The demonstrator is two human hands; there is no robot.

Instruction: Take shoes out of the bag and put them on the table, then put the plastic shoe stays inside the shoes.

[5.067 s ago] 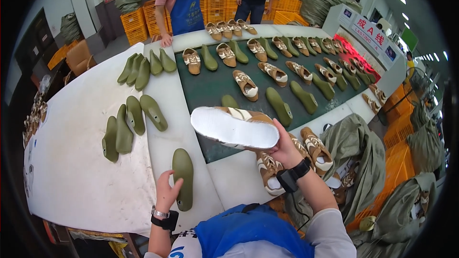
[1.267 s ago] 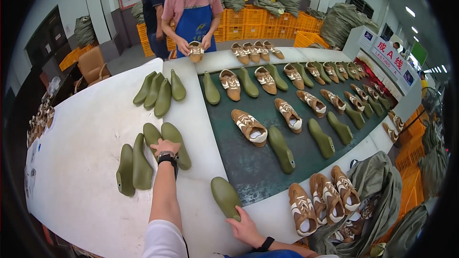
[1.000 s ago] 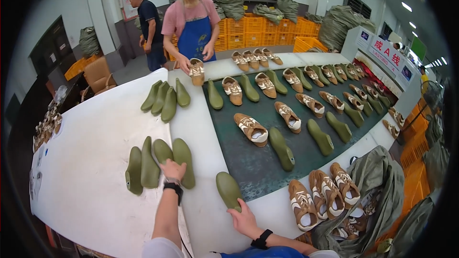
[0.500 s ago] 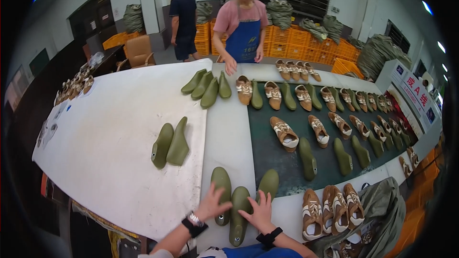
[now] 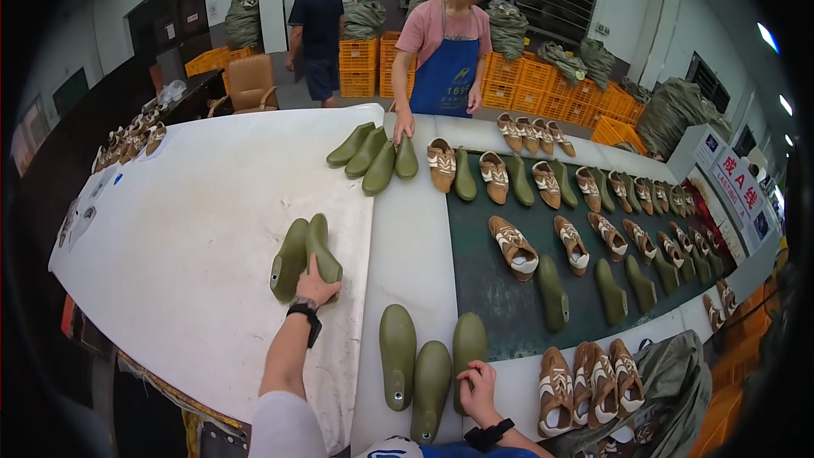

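Observation:
On the white table at left, my left hand (image 5: 315, 283) is closed around the heel end of a green shoe last (image 5: 319, 242), its index finger stretched along the top. A second green last (image 5: 290, 256) lies right beside it. My right hand (image 5: 480, 392) has its fingers curled at the lower end of another green last (image 5: 469, 341) near my body; part of the grip is hidden. Two more lasts, one at the left (image 5: 397, 348) and one in the middle (image 5: 432, 382), lie next to that one on the pale tabletop.
A dark green conveyor belt (image 5: 500, 322) carries rows of brown-and-white sneakers (image 5: 513, 246) and lasts. Across the table, a co-worker in a blue apron (image 5: 458, 76) touches one of several lasts (image 5: 369, 153). Finished-looking sneakers (image 5: 555, 386) stand at lower right by a grey-green sack (image 5: 678, 365).
My left hand has moved from the near lasts to the pair on the white table and grasped the right one. My right hand has shifted right. The co-worker's hand has reached down to a last.

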